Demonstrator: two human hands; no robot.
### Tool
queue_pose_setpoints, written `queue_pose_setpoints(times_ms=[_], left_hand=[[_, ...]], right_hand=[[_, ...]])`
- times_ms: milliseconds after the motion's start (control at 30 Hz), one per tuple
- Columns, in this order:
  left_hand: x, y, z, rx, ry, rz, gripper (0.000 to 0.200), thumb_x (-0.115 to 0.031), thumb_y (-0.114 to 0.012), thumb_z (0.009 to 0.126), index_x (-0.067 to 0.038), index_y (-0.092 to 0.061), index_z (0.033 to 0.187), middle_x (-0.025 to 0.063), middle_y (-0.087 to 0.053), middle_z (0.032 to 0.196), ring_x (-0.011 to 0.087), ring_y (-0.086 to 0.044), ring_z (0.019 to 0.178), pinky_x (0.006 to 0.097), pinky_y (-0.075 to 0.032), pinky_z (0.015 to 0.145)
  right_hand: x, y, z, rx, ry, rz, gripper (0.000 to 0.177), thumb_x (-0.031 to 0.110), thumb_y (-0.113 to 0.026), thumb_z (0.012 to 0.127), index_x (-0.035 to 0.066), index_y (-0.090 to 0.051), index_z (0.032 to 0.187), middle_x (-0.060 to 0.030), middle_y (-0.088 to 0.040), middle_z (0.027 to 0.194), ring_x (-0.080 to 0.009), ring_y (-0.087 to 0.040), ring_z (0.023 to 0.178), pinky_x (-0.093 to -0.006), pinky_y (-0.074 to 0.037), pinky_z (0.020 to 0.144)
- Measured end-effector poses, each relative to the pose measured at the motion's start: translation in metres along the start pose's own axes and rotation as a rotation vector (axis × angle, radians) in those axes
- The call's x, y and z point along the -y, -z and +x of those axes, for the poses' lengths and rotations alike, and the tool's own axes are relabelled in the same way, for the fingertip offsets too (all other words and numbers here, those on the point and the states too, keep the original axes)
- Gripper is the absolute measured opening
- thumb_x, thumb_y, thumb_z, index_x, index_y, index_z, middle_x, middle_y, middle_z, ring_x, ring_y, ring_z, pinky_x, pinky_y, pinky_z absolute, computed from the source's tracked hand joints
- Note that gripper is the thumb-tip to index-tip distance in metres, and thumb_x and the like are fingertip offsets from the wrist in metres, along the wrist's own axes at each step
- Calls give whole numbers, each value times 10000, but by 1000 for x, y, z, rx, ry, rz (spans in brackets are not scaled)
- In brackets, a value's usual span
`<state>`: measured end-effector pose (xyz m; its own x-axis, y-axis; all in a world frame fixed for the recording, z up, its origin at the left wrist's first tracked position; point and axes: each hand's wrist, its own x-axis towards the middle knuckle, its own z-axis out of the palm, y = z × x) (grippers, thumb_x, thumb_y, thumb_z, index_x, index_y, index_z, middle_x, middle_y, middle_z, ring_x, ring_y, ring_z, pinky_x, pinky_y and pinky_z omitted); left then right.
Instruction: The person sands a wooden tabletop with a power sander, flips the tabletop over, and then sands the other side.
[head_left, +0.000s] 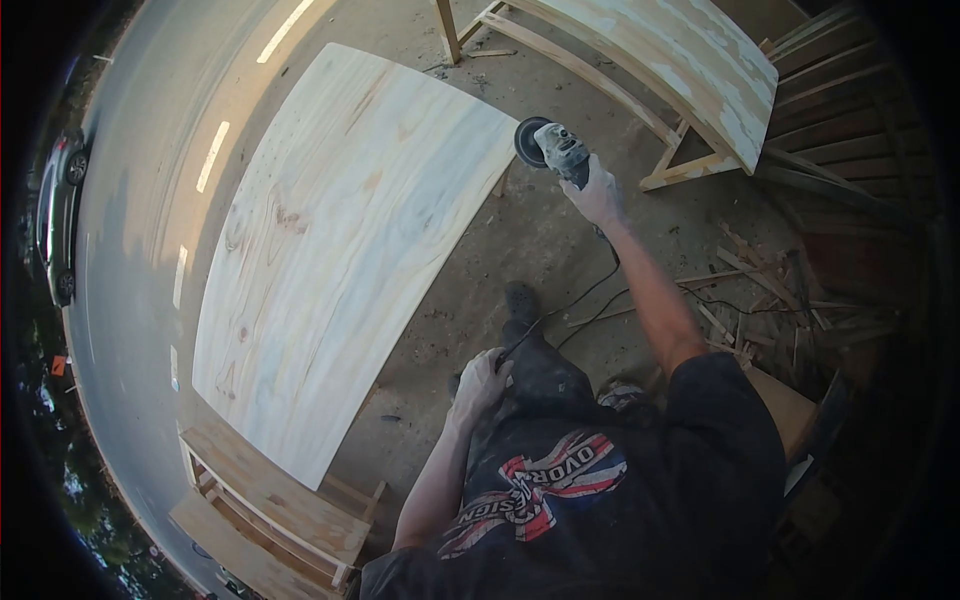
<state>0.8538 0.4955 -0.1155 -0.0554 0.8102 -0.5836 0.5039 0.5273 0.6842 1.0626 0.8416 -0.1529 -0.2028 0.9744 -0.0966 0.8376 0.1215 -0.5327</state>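
A dusty angle grinder (562, 150) with a round dark disc is gripped in my right hand (598, 192), and its disc is at the right corner of a large pale wooden panel (340, 230). Whether disc and panel touch, I cannot tell. My left hand (482, 380), whitened with dust, is closed around the black power cord (540, 322) in front of my body. The cord runs from there up towards the grinder. Wood grain, knots and greyish streaks show on the panel.
Another wooden panel (690, 60) rests on a frame at the upper right. Wood scraps (760, 300) lie on the ground at right. Wooden boards on a frame (280, 500) stand at lower left. Beyond the panel runs a road (140, 200) with a parked car (60, 215).
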Motion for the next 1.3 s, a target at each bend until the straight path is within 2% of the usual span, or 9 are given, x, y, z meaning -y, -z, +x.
queue_pose_setpoints(times_ms=[133,300,433,567,633,733,900,1100,1300], left_hand=[[-19,2,37,-61,42,-11,372,-243,-691,977,28,-709,1231,240,-723,1140,409,-708,1080,465,-555,952],[-89,9,120,-165,-33,-464,513,-385,-658,1036,28,-661,1340,208,-736,1258,309,-727,1139,400,-564,970],[-128,28,166,-238,68,-815,619,-471,-683,1022,50,-634,1353,153,-741,1130,209,-692,983,365,-553,883],[-109,25,186,-377,123,-940,612,-490,-703,1008,32,-652,1322,111,-731,1102,168,-660,955,348,-536,869],[-93,31,185,-420,284,-1293,635,-455,-786,947,60,-656,1297,131,-752,1103,218,-694,986,368,-542,902],[-62,45,150,-577,222,-1388,595,-468,-838,911,5,-697,1243,90,-746,1126,165,-672,983,343,-524,893],[6,77,85,-724,368,-1517,628,-483,-917,819,-12,-730,1190,67,-755,1105,171,-697,975,351,-538,872],[98,95,-14,-921,397,-1499,547,-407,-859,909,13,-723,1231,60,-755,1109,148,-696,959,324,-546,861],[188,105,-99,-1071,384,-1622,572,-434,-850,917,-1,-701,1260,65,-740,1127,159,-693,995,332,-552,871]], right_hand=[[18,27,23,-5,-40,14,630,397,-808,842,-1,-549,1255,-285,-732,1091,-489,-702,1058,-560,-549,896],[57,21,32,196,89,-54,660,370,-780,865,1,-503,1338,-305,-715,1116,-490,-699,1070,-558,-541,918],[95,0,13,253,197,-128,681,358,-750,902,-3,-461,1402,-311,-695,1155,-495,-690,1084,-563,-533,923],[119,-29,-18,360,264,-187,680,361,-725,937,-1,-441,1438,-277,-678,1190,-482,-687,1090,-566,-534,919],[135,-42,-39,417,290,-230,642,347,-727,932,4,-472,1411,-248,-662,1222,-459,-691,1091,-560,-542,924],[162,-64,-70,550,362,-260,637,333,-736,916,9,-493,1407,-242,-658,1234,-457,-689,1098,-556,-545,929],[221,-98,-135,598,491,-155,750,352,-727,905,19,-445,1516,-249,-672,1220,-461,-687,1107,-547,-549,943],[257,-166,-207,1077,536,157,1000,388,-698,928,184,-109,1709,-327,-700,1215,-496,-670,1163,-535,-534,988],[341,-203,-286,1226,614,71,962,444,-706,916,153,-215,1691,-317,-707,1205,-493,-679,1136,-539,-533,978]])
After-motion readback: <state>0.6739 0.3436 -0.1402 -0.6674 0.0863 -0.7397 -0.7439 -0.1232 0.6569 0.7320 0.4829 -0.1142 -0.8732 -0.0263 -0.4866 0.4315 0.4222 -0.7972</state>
